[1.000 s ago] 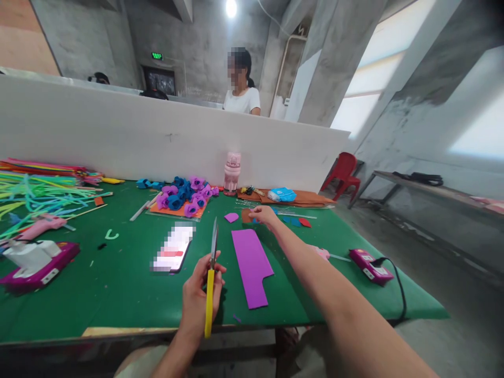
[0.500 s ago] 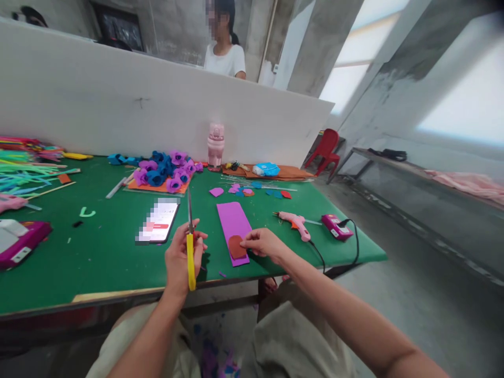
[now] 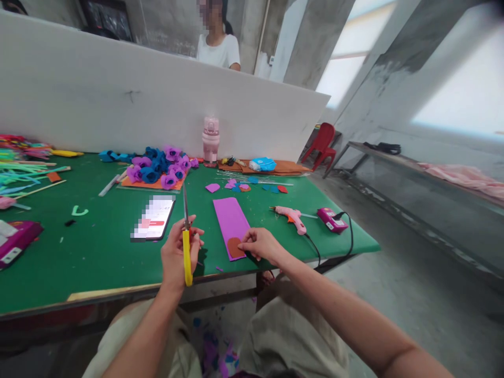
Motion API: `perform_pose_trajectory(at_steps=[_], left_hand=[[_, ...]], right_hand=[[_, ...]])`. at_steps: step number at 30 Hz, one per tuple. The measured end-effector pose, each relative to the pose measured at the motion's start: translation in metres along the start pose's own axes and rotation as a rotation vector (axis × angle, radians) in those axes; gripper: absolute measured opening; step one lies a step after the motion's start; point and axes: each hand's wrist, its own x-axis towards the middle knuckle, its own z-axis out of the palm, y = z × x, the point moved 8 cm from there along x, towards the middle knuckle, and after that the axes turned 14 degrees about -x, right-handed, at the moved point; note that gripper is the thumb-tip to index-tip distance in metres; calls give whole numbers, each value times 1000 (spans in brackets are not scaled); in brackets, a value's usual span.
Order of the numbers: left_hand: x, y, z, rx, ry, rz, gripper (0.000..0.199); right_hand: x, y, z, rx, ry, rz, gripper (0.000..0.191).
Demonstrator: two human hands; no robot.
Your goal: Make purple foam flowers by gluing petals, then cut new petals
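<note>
My left hand (image 3: 179, 252) is wrapped round yellow-handled scissors (image 3: 187, 257), whose blades point away from me, above the table's near edge. On the table, a purple foam strip (image 3: 230, 218) lies lengthwise ahead of me. A small brown petal-shaped piece (image 3: 235, 248) rests on the strip's near end. My right hand (image 3: 262, 245) pinches the right edge of this brown piece between thumb and fingers. Several cut petals (image 3: 213, 187) in purple, blue and red lie beyond the strip.
A pink glue gun (image 3: 290, 218) and a magenta power socket (image 3: 333, 220) with a cable lie to the right. On the left are a phone (image 3: 155, 220) and purple and blue flowers (image 3: 157, 167). A pink bottle (image 3: 211, 142) stands by the white partition (image 3: 157, 100); a person (image 3: 218, 44) is behind it.
The view has shifted slightly, so everything sits a little further left and up. The brown piece now lies flatter and lower on the strip's near end. Both hands keep their hold.
</note>
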Motion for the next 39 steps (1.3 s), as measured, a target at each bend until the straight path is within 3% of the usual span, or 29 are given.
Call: perform_pose_trajectory(at_steps=[3, 5, 7, 11, 14, 19, 21, 24, 28, 31, 34, 39], left_hand=[[0, 0, 0, -4, 0, -4, 38], [0, 1, 1, 4, 2, -5, 38], [0, 3, 1, 10, 1, 0, 38], [-1, 3, 3, 15, -9, 12, 37], [-1, 0, 4, 25, -30, 8, 38], [-2, -2, 5, 85, -120, 22, 42], [-5, 4, 14, 180, -230, 62, 41], [-18, 18, 42, 410, -482, 208, 38], [-45, 24, 82, 663, -818, 424, 43], [-57, 21, 98, 790, -959, 542, 46], [-59, 15, 104, 910, -1022, 591, 50], [-54, 8, 108, 974, -1041, 660, 44]], right_hand=[[-2, -6, -20, -164, 173, -114, 16], [-10, -17, -35, -251, 325, -259, 10], [-22, -28, -39, -288, 396, -426, 10], [-44, -46, -20, -359, 334, -728, 18], [-46, -47, -4, -468, 298, -789, 21], [-45, -46, -8, -446, 312, -728, 20], [-53, -42, -22, -307, 406, -636, 20], [-71, -21, -33, -21, 514, -439, 20], [-91, 16, 2, 433, 365, -227, 21], [-103, 39, 36, 669, 243, -97, 25], [-112, 52, 59, 806, 170, -33, 26], [-114, 63, 77, 945, 122, 25, 29]])
